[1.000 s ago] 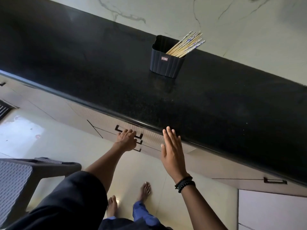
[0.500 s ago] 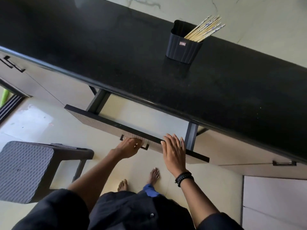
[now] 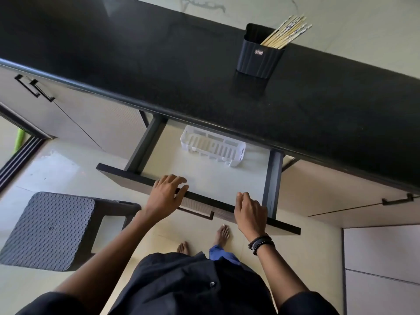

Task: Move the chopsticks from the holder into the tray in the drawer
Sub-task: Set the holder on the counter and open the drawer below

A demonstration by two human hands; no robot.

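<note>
Black counter (image 3: 159,64) carries the holder (image 3: 259,57) of chopsticks (image 3: 286,31) near its back edge. Below, the open drawer (image 3: 204,176) holds a white tray (image 3: 213,145). Left hand (image 3: 167,194) and right hand (image 3: 250,212) rest loosely spread, empty, on the drawer's front edge.

1. A long black counter (image 3: 159,71) runs across in front of me.
2. Behind the counter rises a pale marbled wall (image 3: 363,23).
3. Below the counter sit beige cabinets (image 3: 95,123).
4. Left of me, below the counter, a grey woven stool (image 3: 47,230) stands on the glossy cream floor (image 3: 56,169).
</note>
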